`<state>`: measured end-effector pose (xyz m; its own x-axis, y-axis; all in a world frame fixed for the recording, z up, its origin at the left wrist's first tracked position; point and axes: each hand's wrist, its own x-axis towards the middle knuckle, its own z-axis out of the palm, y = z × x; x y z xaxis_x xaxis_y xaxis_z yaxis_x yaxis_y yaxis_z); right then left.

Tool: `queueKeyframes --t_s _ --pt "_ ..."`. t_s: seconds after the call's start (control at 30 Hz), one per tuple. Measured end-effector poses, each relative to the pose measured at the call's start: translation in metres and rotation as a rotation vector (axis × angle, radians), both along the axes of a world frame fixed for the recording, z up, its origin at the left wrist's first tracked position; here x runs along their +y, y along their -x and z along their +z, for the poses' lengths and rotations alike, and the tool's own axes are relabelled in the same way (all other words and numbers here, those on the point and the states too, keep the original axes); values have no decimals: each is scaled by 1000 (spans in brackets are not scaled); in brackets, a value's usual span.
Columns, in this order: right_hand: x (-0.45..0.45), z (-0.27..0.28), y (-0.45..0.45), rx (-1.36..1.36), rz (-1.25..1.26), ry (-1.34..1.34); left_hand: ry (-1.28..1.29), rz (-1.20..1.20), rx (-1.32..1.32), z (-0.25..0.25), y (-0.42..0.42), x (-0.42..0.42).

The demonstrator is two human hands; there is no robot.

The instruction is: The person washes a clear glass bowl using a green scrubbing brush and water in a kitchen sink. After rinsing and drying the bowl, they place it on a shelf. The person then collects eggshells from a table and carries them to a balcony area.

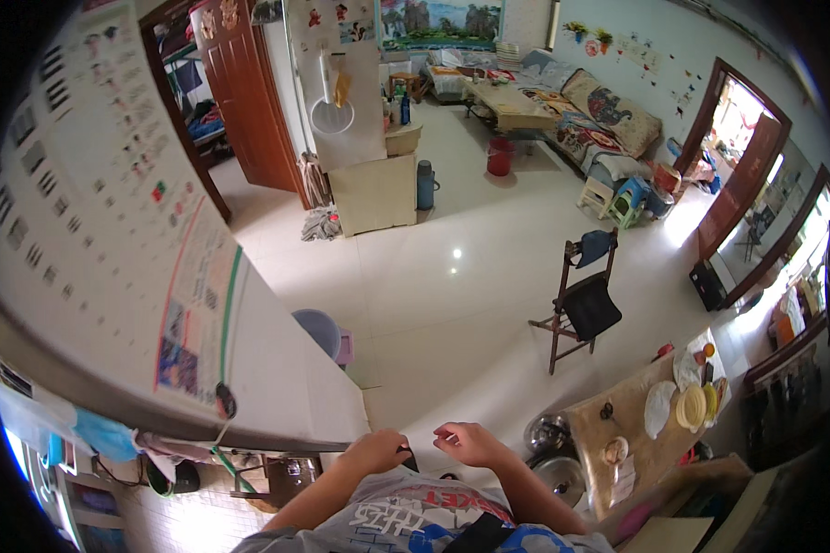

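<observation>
My left hand (379, 449) is held in front of my body, low in the view, with its fingers curled; whether it holds anything does not show. My right hand (472, 444) is beside it, fingers loosely bent, with no object visible in it. A gap separates the two hands, and the tiled floor (415, 394) lies beyond them. Below them is the printed grey T-shirt (415, 511) that I wear.
A wall edge with a poster (194, 332) rises at the left. At the right stand a wooden table (595, 428) with scissors (606, 412), and metal pots (560, 477) beside it. Farther off are a folding chair (590, 307), a red bucket (500, 157) and a blue-grey basin (318, 332).
</observation>
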<state>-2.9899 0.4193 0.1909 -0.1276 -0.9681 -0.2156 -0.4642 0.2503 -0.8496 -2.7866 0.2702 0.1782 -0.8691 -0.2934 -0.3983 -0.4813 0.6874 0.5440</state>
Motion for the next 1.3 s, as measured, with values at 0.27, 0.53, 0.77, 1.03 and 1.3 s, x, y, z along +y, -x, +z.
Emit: queueKeyframes --t_s 0.27,0.53,0.77,1.03,1.3 --pt "-121 -2 132 -68 63 -110 12 -8 105 -40 163 -137" --pt "-320 27 274 -48 -14 -90 97 392 248 -14 234 -324" --pt "-513 14 322 -227 312 -210 173 938 157 6 200 -434" --pt "-748 37 339 -154 810 -215 476 1654 133 41 154 -486" --pt "-910 30 277 -277 1043 -307 1123 2553 345 20 143 -442"
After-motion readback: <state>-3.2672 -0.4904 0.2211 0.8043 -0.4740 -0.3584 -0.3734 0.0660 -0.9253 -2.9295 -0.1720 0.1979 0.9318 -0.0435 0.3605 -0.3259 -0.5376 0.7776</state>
